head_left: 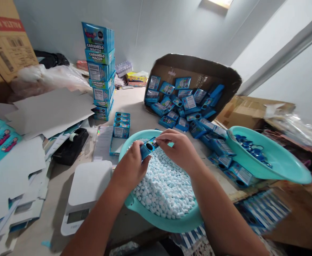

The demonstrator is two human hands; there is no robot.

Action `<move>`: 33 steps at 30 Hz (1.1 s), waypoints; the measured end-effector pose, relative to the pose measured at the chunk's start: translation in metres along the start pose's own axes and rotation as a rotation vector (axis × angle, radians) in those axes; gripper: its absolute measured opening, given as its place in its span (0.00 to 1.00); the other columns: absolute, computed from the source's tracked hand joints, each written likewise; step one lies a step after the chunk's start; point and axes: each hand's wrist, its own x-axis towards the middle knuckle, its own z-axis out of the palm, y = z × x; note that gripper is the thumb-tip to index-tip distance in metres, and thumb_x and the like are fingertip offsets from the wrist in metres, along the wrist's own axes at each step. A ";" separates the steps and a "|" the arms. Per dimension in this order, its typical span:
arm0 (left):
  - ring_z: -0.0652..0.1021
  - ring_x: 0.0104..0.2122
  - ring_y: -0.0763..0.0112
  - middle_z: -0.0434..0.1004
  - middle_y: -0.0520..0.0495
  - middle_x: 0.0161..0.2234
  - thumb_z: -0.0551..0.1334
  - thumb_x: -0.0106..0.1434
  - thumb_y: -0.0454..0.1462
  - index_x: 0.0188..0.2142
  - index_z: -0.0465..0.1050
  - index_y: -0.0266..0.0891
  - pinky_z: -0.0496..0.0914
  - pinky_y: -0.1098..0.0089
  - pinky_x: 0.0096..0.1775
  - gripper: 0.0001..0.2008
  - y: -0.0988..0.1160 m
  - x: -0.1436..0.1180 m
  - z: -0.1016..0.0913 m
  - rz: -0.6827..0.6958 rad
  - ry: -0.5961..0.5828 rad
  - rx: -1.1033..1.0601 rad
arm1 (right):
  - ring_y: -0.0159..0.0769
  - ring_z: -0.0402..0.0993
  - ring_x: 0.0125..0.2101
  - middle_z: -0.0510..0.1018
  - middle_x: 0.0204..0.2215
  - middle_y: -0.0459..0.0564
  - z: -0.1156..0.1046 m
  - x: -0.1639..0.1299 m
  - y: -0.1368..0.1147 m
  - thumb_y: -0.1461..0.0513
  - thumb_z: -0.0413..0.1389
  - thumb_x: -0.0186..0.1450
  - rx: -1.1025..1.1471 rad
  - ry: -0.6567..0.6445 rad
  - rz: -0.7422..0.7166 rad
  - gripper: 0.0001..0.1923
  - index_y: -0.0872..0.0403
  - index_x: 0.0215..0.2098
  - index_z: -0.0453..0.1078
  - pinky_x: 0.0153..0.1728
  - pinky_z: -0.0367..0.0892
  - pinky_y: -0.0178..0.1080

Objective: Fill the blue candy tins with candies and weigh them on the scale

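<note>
A small blue box point(145, 149) was clasped by the left hand point(130, 163) over a bowl point(169, 227) of white candies point(163, 190), one end pinched by the right hand point(179, 147); it could be dropped if the grip were loosened, or creased if overly squeezed

Has a black tape dispenser point(69, 152) at left, a clear plastic bag point(53, 81) beside a cardboard carton point(9, 41), and a yellow box point(136, 77) near the wall point(166, 30).
</note>
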 end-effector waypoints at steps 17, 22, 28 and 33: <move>0.78 0.55 0.50 0.76 0.34 0.55 0.62 0.68 0.36 0.53 0.60 0.40 0.74 0.55 0.52 0.17 0.006 0.003 -0.005 -0.106 -0.080 -0.024 | 0.36 0.80 0.33 0.85 0.32 0.49 0.013 -0.011 -0.018 0.61 0.65 0.61 0.241 0.031 0.152 0.03 0.51 0.34 0.82 0.35 0.74 0.37; 0.79 0.54 0.50 0.77 0.36 0.52 0.63 0.67 0.35 0.52 0.60 0.41 0.74 0.56 0.51 0.17 0.006 0.005 -0.004 -0.114 -0.054 -0.066 | 0.39 0.83 0.39 0.86 0.36 0.51 0.013 -0.012 -0.019 0.57 0.72 0.55 0.624 -0.019 0.203 0.17 0.52 0.42 0.79 0.42 0.79 0.41; 0.79 0.47 0.53 0.77 0.39 0.46 0.64 0.65 0.35 0.50 0.61 0.40 0.73 0.57 0.47 0.16 -0.005 0.004 0.001 -0.056 0.147 -0.079 | 0.42 0.81 0.43 0.83 0.40 0.54 0.012 0.005 0.034 0.45 0.56 0.68 0.189 -0.035 0.390 0.22 0.55 0.43 0.78 0.48 0.75 0.46; 0.79 0.44 0.54 0.76 0.40 0.43 0.64 0.64 0.33 0.48 0.61 0.40 0.73 0.59 0.44 0.16 -0.007 0.005 0.000 -0.072 0.202 -0.085 | 0.46 0.76 0.41 0.79 0.43 0.58 0.037 -0.004 0.060 0.46 0.62 0.63 -0.232 -0.359 0.521 0.22 0.55 0.42 0.78 0.45 0.71 0.44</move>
